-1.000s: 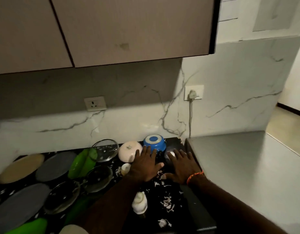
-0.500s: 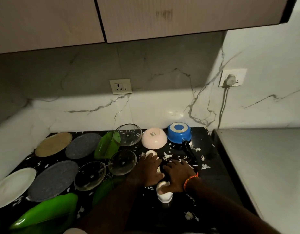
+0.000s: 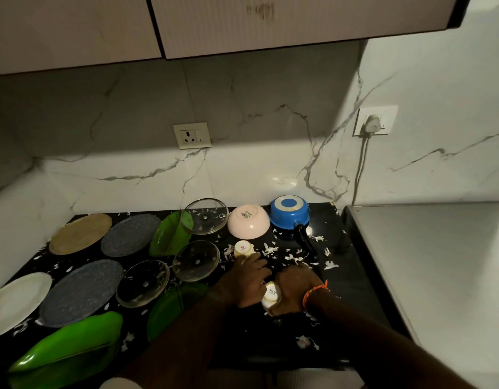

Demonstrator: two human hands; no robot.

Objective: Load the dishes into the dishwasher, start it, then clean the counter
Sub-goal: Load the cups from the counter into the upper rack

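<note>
Both hands lie knuckles-up, left hand (image 3: 247, 279) beside right hand (image 3: 294, 287) (fingers curled).

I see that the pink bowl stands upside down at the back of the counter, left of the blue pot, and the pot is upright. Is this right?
Not fully. In the head view the blue pot is also upside down, its base facing up. The pink bowl is indeed upside down, left of it, at the back of the counter.
</note>
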